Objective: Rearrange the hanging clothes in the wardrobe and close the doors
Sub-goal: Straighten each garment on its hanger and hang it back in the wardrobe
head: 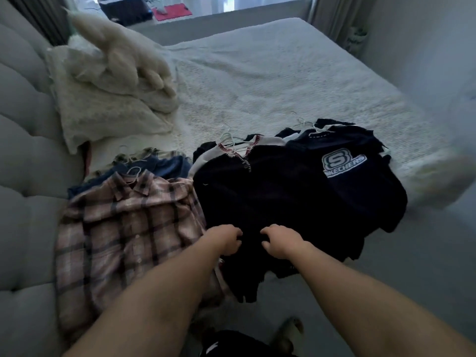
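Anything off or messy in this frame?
Yes: clothes on hangers, the plaid shirt and dark tops, lie piled on the bed, not hung. Both hands rest on the dark pile. No wardrobe in view.

Bed [270, 81]: pale textured cover.
Pillows [113, 94]: cream, heaped beside headboard [23, 140].
Sill: red cloth [172, 12].

Head view, single camera, worn on the head: the scene is viewed from above and from the near edge of the bed [270, 81], facing forward and down across it. The bed is taken as landmark. Nearest the lens, at the bottom of the frame, two bare forearms are seen reaching toward the bed. A padded headboard [20, 124] is placed at the bed's left; a window ledge [231, 19] lies beyond its far end. Wide-angle curvature is noted at the edges. No second view is supplied.
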